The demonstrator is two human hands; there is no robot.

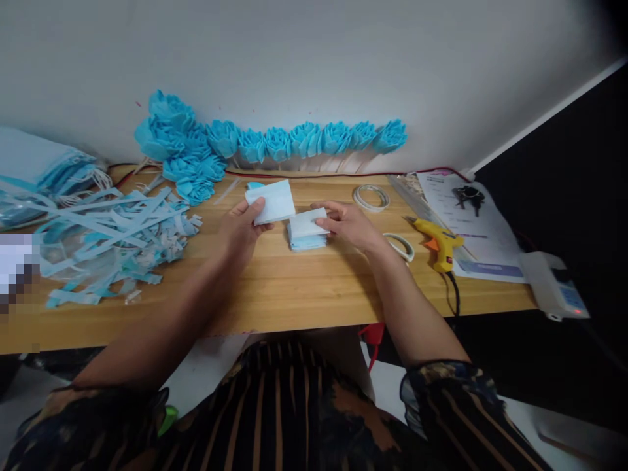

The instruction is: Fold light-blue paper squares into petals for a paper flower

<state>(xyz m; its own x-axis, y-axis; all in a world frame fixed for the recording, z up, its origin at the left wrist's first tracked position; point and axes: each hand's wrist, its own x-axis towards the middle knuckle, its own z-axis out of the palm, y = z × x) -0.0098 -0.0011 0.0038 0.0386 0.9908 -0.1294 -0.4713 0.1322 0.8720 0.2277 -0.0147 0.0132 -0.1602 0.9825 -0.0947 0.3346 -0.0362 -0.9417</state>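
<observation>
Sheets under two-handed handling: pale piece [273, 203] at left, small stack [308, 244] at right

Both lie near the middle of the wooden counter [279, 297]. The left hand [240, 226] pinches the pale piece by its left edge, thumb on top, clear of the wood. The right hand [349, 224] is nearly closed, gripping the right edge of the upper piece [305, 221] over the stack; whether that piece is wholly free of the stack cannot be told.

The step in hand is judged to be separating or squaring flat pieces. A next move from this pose calls for a light fingertip grip and a steady left hand, since thin layers could cling together or slide askew.

Outward, blue flowers [307, 139] line the wall on the far side, with a cluster [189, 147] farther left. Cut strips [125, 226] spread across the left side. To the right lie a far tape roll [373, 208], a nearer tape roll [411, 250], a yellow glue gun [444, 247] and keys [473, 197] on printed paper [456, 229].
</observation>
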